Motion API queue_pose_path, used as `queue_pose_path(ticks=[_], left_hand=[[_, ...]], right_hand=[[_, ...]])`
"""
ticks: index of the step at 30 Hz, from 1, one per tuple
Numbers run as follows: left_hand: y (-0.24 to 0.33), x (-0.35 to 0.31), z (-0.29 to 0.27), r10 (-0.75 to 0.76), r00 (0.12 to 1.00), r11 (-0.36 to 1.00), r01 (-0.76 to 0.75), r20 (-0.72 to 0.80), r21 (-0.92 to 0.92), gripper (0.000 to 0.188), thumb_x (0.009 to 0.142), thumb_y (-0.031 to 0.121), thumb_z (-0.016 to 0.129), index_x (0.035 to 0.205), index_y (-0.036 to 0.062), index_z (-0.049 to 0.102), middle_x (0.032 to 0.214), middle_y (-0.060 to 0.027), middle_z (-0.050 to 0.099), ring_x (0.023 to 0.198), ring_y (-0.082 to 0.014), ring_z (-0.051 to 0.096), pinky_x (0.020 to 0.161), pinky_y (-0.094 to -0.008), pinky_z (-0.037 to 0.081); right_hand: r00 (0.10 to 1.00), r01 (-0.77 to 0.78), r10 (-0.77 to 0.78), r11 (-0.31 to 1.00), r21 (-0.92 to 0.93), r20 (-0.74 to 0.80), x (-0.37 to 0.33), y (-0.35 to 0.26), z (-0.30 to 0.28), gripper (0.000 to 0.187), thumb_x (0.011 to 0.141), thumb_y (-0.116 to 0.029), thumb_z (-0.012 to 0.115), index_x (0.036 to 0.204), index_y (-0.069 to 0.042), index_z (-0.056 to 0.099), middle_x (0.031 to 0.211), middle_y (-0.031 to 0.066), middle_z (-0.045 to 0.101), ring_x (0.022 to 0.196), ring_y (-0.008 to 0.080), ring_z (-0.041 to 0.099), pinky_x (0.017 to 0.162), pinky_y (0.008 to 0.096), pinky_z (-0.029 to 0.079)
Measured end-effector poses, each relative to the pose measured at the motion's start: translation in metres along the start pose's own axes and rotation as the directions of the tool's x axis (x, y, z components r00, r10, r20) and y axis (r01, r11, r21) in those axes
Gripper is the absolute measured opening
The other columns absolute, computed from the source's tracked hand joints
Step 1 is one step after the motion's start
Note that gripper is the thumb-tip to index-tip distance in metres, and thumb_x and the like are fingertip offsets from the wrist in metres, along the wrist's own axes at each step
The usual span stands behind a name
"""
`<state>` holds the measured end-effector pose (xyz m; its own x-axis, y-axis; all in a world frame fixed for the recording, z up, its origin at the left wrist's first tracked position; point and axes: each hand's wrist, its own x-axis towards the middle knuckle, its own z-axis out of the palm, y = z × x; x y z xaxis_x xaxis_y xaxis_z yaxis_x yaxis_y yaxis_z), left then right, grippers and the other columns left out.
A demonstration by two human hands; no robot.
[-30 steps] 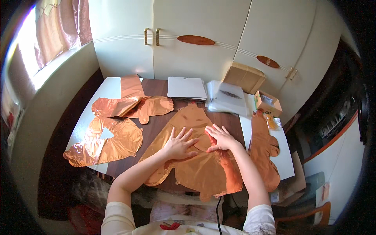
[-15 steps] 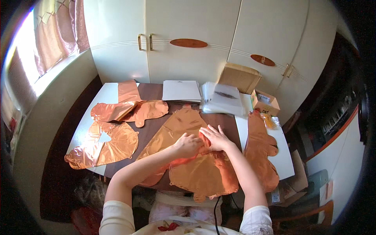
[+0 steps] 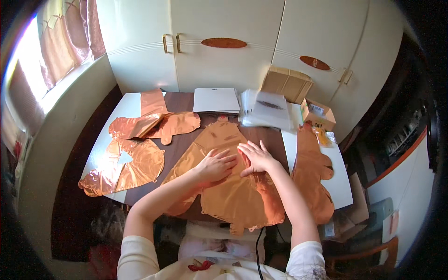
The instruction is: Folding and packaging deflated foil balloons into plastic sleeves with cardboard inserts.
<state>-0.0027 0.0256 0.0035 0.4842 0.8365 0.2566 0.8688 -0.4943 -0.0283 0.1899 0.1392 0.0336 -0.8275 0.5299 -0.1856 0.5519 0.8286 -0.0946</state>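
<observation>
A large flat copper-coloured foil balloon (image 3: 233, 200) lies in front of me at the middle of the table, wide at the near end and narrow at the far end. My left hand (image 3: 217, 166) rests palm down on it, fingers stretched out. Just to the right, my right hand (image 3: 256, 157) lies on the same foil with fingers and thumb spread. A reddish bit of foil shows between that thumb and the fingers. Whether the right hand pinches any of it is hidden.
More flat foil balloons lie at the left (image 3: 135, 168) and the right (image 3: 310, 177). Along the back stand a stack of white cards (image 3: 216, 100), clear plastic sleeves (image 3: 266, 109), a cardboard piece (image 3: 286, 84) and a small box (image 3: 317, 114). White cabinets (image 3: 228, 18) rise behind.
My left hand has moved slightly away from the right one, and its curled fingers have straightened onto the foil. The right hand has stayed close to its place. The foil between them lies flatter.
</observation>
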Motion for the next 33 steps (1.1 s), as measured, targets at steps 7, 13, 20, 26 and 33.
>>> queue_pose_path(ticks=[7, 13, 20, 26, 33], left_hand=[[0.007, -0.034, -0.014, -0.016, 0.989, 0.993, 0.033, 0.144, -0.115, 0.066, 0.086, 0.059, 0.036, 0.139, 0.0188, 0.033, 0.146, -0.0035, 0.028, 0.136, -0.0287, 0.02, 0.105, -0.0602, 0.013], [0.007, -0.036, -0.019, -0.016, 0.982, 0.995, 0.034, 0.186, -0.095, 0.07, 0.083, 0.06, 0.04, 0.14, 0.02, 0.032, 0.147, -0.0049, 0.025, 0.136, -0.0302, 0.019, 0.104, -0.0616, 0.013], [0.01, -0.037, -0.016, -0.015, 0.994, 0.996, 0.025, 0.109, -0.086, 0.072, 0.081, 0.061, 0.043, 0.138, 0.0187, 0.035, 0.144, -0.0035, 0.031, 0.135, -0.0288, 0.023, 0.104, -0.0611, 0.015], [0.006, -0.038, -0.019, -0.026, 0.993, 0.995, 0.036, 0.113, -0.09, 0.077, 0.077, 0.065, 0.044, 0.138, 0.0188, 0.035, 0.144, -0.0033, 0.031, 0.135, -0.0288, 0.023, 0.105, -0.0608, 0.014], [0.007, -0.033, -0.017, -0.005, 0.994, 0.992, 0.019, 0.106, -0.126, 0.083, 0.072, 0.067, 0.047, 0.138, 0.0181, 0.035, 0.144, -0.0052, 0.032, 0.135, -0.0294, 0.022, 0.105, -0.0604, 0.012]], right_hand=[[1.0, 0.028, -0.028, 1.0, -0.006, 0.003, -0.001, 0.002, 0.0, 0.122, 0.05, -0.077, 0.062, 0.143, -0.011, 0.017, 0.148, 0.006, 0.02, 0.138, 0.0279, 0.011, 0.109, 0.0549, 0.005], [1.0, 0.02, -0.02, 0.973, -0.229, 0.002, -0.011, -0.018, 0.0, 0.113, 0.065, -0.081, 0.045, 0.144, -0.008, 0.01, 0.151, 0.0054, 0.009, 0.139, 0.0253, 0.002, 0.11, 0.0523, 0.0], [0.982, 0.127, -0.139, 0.987, -0.098, -0.127, -0.1, -0.067, 0.04, 0.073, 0.09, -0.055, 0.035, 0.141, -0.004, 0.021, 0.147, 0.0128, 0.022, 0.137, 0.0279, 0.017, 0.11, 0.052, 0.009], [0.973, -0.026, 0.02, 0.999, -0.025, -0.228, -0.203, -0.081, 0.043, 0.052, 0.085, -0.041, 0.056, 0.124, -0.007, 0.051, 0.135, 0.0095, 0.043, 0.129, 0.03, 0.034, 0.104, 0.0539, 0.023], [0.515, -0.203, 0.839, 0.319, 0.926, -0.176, -0.261, -0.101, 0.116, 0.021, 0.082, -0.013, 0.064, 0.096, -0.004, 0.051, 0.09, 0.0063, 0.057, 0.077, 0.0145, 0.056, 0.063, 0.0258, 0.044]])
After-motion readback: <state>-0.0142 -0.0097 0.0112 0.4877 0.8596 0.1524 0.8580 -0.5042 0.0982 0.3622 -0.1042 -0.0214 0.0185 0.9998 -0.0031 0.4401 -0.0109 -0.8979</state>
